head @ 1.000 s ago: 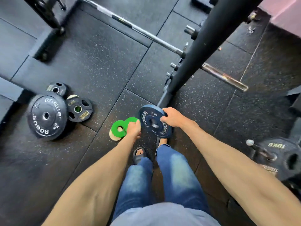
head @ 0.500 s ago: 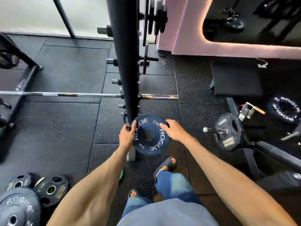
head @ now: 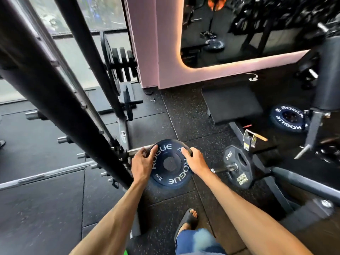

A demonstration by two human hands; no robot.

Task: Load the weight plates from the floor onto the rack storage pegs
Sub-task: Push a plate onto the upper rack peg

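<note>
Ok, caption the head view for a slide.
Left hand and right hand grip a Rogue plate beside the rack upright.

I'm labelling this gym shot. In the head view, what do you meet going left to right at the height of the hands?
barbell → black rack upright → left hand → blue Rogue 2 kg plate → right hand → black 10 kg plate

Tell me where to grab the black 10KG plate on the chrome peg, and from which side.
Grip the 10KG plate by its rim at the oval cut-out, fingers hooked through. It stands upright on the chrome peg, whose free end points left, so probably come from that side and slide it off along the peg.
</note>
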